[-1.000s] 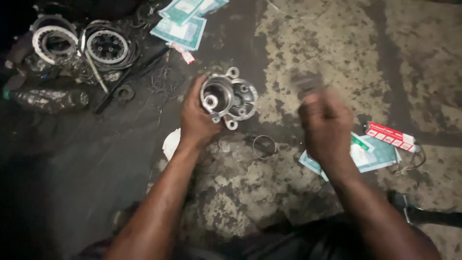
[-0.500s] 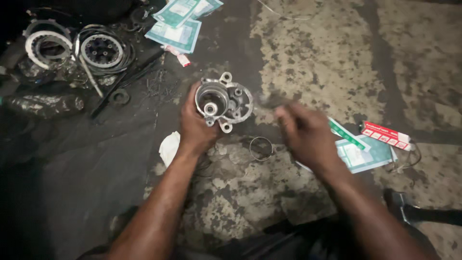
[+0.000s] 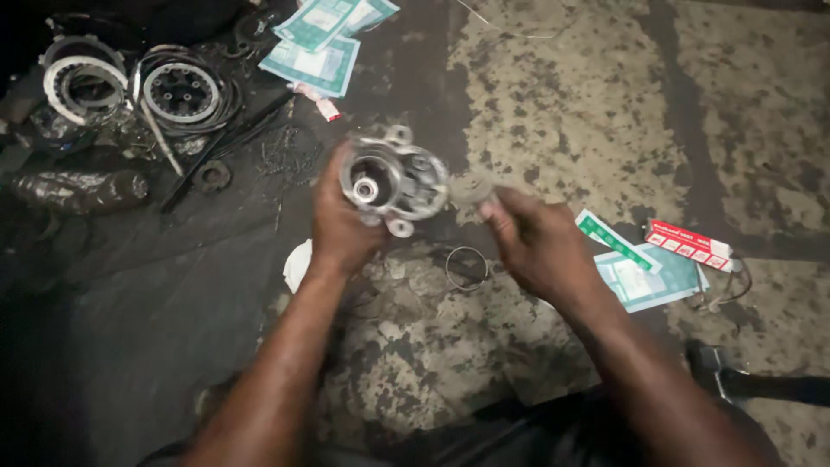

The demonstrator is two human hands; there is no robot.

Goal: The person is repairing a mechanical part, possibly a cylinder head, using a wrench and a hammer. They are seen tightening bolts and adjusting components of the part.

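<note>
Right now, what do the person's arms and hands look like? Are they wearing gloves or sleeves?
No gloves and no sleeves show. The left hand and the right hand are bare, and both forearms are bare as far down as the picture reaches. No watch, ring or bracelet can be seen. The fingers look smudged with dark grime, though the blur makes that hard to confirm.

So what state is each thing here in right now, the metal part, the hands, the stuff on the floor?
Round silver metal housing: held up off the floor, open side facing up.
Left hand: gripping the housing.
Right hand: pinching a small blurred grey part beside the housing.
Thin wire ring: lying flat on the floor.
Green-and-white packets: lying flat.
</note>
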